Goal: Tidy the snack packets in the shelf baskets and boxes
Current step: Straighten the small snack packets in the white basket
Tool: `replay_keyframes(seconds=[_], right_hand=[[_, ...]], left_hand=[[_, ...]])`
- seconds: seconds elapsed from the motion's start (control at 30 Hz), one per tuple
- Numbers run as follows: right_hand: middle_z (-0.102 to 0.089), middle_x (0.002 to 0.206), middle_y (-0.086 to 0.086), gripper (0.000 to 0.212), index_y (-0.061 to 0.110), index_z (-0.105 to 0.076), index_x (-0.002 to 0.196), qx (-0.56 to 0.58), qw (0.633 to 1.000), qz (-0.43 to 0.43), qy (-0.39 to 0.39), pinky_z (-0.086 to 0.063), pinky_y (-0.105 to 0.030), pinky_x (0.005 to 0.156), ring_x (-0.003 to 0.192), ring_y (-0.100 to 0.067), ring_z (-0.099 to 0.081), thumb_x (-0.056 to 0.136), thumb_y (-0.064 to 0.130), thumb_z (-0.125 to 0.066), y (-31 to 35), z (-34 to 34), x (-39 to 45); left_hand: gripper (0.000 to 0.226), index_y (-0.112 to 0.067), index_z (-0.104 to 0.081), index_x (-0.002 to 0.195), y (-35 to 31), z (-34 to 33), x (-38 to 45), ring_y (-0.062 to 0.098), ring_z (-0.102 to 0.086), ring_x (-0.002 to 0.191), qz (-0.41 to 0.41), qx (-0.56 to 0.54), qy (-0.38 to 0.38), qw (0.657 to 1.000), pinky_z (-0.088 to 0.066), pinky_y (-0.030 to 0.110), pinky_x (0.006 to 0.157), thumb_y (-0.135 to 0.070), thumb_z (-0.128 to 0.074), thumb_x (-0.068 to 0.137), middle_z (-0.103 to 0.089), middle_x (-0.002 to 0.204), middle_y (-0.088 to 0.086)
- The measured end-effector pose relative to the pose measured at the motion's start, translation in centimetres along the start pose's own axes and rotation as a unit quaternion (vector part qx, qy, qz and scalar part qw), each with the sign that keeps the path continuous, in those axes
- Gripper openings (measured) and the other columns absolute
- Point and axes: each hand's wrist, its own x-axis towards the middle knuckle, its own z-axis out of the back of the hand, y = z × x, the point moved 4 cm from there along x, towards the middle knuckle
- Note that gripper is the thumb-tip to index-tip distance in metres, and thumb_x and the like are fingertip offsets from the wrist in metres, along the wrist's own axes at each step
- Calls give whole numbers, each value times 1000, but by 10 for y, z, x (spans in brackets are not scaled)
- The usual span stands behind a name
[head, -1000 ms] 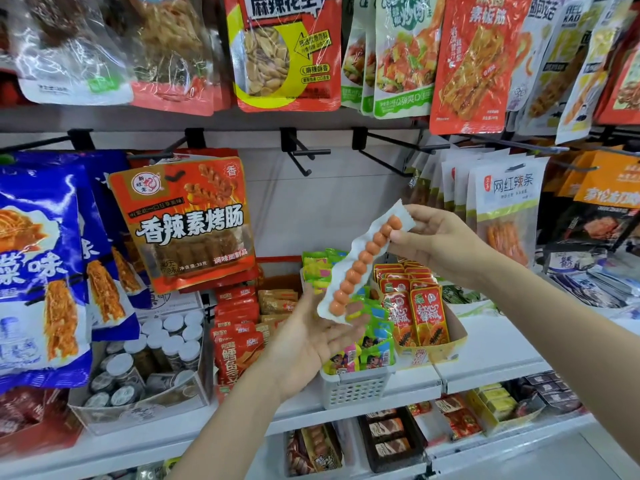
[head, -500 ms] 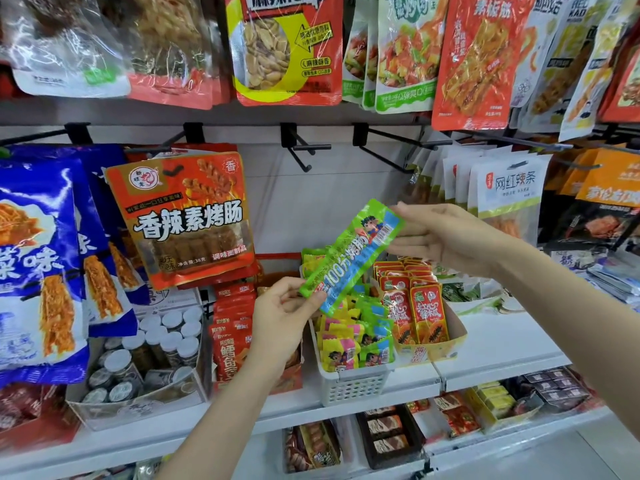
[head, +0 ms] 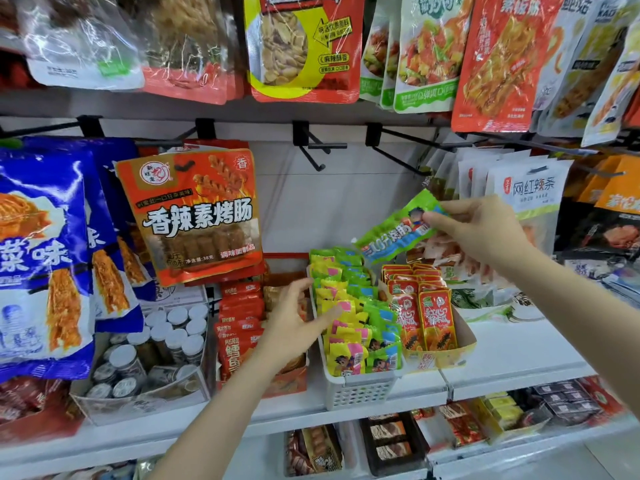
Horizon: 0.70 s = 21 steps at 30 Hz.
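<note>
A person stands before a snack shelf. At the centre sits a white perforated plastic basket point(head: 358, 389), and everything here is placed relative to it. Inside, small yellow and green snack packets point(head: 349, 320) already stand in fairly neat rows, so this basket looks mostly tidied. One long green foil packet point(head: 398, 227) is still out, held in the air just above the basket's far right corner. The right hand point(head: 481, 233) pinches the packet's upper right end between thumb and fingers, so the packet slants down and left from the grip towards the basket. The left hand point(head: 294, 323) rests at the basket's left rim, fingers loosely spread and touching the yellow packets, holding nothing. Just right of the basket, a yellow cardboard tray point(head: 446, 356) of red packets stands orderly. Slotting the green packet in seems to remain.
</note>
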Motion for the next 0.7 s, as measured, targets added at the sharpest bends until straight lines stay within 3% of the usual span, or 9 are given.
replay_keyframes(seconds=[0.1, 0.27, 0.4, 0.5, 0.57, 0.63, 0.7], right_hand=[[-68, 63, 7, 32, 16, -72, 112, -35, 999, -11, -32, -35, -8, 34, 41, 4, -57, 85, 35, -72, -10, -1, 0], [-73, 74, -2, 32, 15, -72, 112, -8, 1000, -13, -20, -32, -5, 35, 37, 8, -50, 86, 32, -71, -17, -11, -2], [-72, 67, -1, 22, 19, -75, 104, -6, 1000, 8, -1, -35, -7, 36, 45, 4, -58, 86, 31, -71, -12, -18, -8], [-71, 66, 3, 17, 29, -72, 103, -6, 1000, 21, 2, -34, -6, 36, 41, 5, -55, 86, 32, -70, -11, -19, -8], [-73, 69, 5, 10, 35, -72, 95, 14, 1000, 19, 14, -44, -9, 42, 47, 5, -60, 85, 33, -71, -11, -21, -6], [-74, 74, 8, 8, 39, -72, 89, 30, 999, 19, 38, -59, -21, 62, 61, -1, -70, 84, 34, -72, -11, -28, -6], [-75, 74, 5, 3, 38, -74, 85, 1, 998, 23, 54, -60, -33, 75, 70, -7, -72, 83, 36, -73, -11, -39, -6]], left_hand=[[110, -33, -29, 147, 6, -15, -6, 1, -27, 135, -17, 92, 91, 991, -27, 27, 112, -81, -69, 56, -28, 147, -19], [114, -37, -19, 152, 7, -39, 3, 4, -7, 146, -82, 194, 140, 967, -16, 36, 121, -82, -68, 59, -10, 160, -18], [112, -42, -21, 150, 7, -45, 12, 12, -4, 146, -115, 327, 132, 929, -5, 47, 120, -100, -40, 56, -18, 160, -16], [116, -37, -27, 148, 5, -40, 12, 14, -14, 143, -163, 369, 94, 910, 3, 49, 120, -102, -34, 53, -28, 152, -10], [118, -32, -30, 148, 9, -36, 7, 15, -28, 137, -160, 345, 109, 918, -15, 44, 120, -99, -42, 52, -30, 143, -11], [115, -28, -33, 146, 15, -31, -2, 10, -43, 123, -135, 296, 132, 936, -40, 33, 105, -92, -56, 53, -29, 133, -16], [107, -28, -36, 144, 19, -26, -9, 6, -46, 117, -124, 264, 137, 947, -44, 28, 96, -84, -64, 57, -27, 130, -20]])
